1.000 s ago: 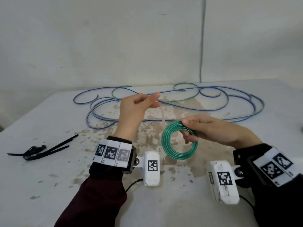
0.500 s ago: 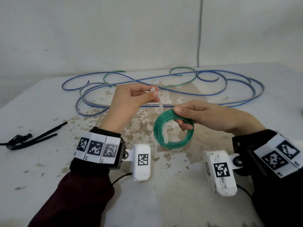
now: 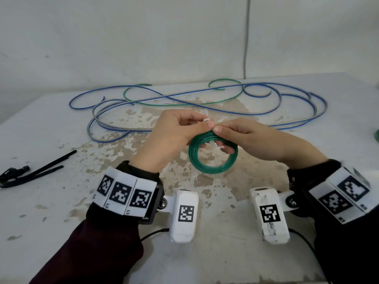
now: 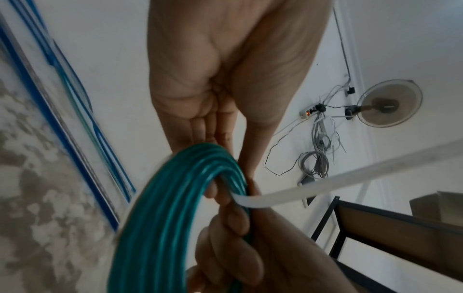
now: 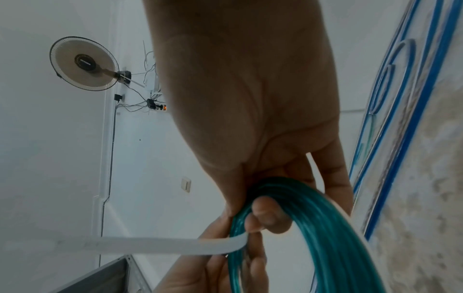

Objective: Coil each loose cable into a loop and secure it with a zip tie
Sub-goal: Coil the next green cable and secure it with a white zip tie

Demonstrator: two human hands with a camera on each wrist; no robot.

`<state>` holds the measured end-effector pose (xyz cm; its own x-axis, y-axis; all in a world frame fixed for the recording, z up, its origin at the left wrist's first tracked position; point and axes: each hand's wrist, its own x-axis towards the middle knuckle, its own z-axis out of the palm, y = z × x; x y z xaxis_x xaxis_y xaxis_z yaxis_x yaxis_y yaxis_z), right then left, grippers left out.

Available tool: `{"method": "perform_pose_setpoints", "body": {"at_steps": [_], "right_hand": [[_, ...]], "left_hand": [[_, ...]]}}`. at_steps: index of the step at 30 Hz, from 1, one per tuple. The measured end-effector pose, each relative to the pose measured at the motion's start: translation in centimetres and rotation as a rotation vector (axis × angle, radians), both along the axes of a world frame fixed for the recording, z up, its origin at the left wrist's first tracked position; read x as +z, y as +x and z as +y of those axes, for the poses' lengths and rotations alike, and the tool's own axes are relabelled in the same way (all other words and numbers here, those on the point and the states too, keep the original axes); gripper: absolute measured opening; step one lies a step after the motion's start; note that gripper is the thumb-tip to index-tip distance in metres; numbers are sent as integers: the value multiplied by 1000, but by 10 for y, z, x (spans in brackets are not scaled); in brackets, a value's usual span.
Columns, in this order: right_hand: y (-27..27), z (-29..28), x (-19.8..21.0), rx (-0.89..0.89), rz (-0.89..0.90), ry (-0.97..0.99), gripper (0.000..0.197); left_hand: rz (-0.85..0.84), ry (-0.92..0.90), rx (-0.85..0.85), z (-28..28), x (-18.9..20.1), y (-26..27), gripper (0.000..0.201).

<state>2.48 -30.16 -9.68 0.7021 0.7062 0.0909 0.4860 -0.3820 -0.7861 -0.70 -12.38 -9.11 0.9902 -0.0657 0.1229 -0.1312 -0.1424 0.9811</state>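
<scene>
A green cable coil (image 3: pixel 213 155) hangs upright above the table (image 3: pixel 61 232), wound in several turns. My right hand (image 3: pixel 220 132) grips its top, thumb on the outside and fingers through the loop. A white zip tie (image 3: pixel 219 147) runs through the loop beside those fingers. My left hand (image 3: pixel 205 123) pinches the tie's head end (image 3: pixel 206 120) just above the coil, touching the right thumb. In the left wrist view the tie (image 4: pixel 325 178) bends round the coil (image 4: pixel 162 218). The right wrist view shows the tie's strap (image 5: pixel 150 245) leaving the coil (image 5: pixel 325 228) sideways.
Long loose blue cables (image 3: pixel 205 108) and a thinner green cable (image 3: pixel 184 103) sprawl across the far half of the table. Black zip ties (image 3: pixel 41 171) lie at the left edge. Something green (image 3: pixel 377 136) shows at the right edge.
My left hand has brought the tie's head end down and right until it meets my right thumb at the coil's top. The tie now wraps over the coil instead of hanging straight.
</scene>
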Motion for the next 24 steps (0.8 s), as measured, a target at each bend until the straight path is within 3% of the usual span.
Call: {"method": "perform_pose_setpoints", "body": {"at_steps": [5,12,18,22,24], "right_hand": [[0,-2,3,-10,-48,36,41],[0,1,2,-85,-110,92,42],[-4,2,2,-133,-88,78,41],[-7,4,1,-208,-8,127,29],[-4,4,0,-297,-60,190,23]], "left_hand": [[130,-136,-112,4,5,-2,21],[135,-239,-125,4,6,-1,31],[143,-158,-99,4,6,-3,6],[74,-93,-50,4,4,-1,12],[49,-79,-29,5,4,0,17]]}}
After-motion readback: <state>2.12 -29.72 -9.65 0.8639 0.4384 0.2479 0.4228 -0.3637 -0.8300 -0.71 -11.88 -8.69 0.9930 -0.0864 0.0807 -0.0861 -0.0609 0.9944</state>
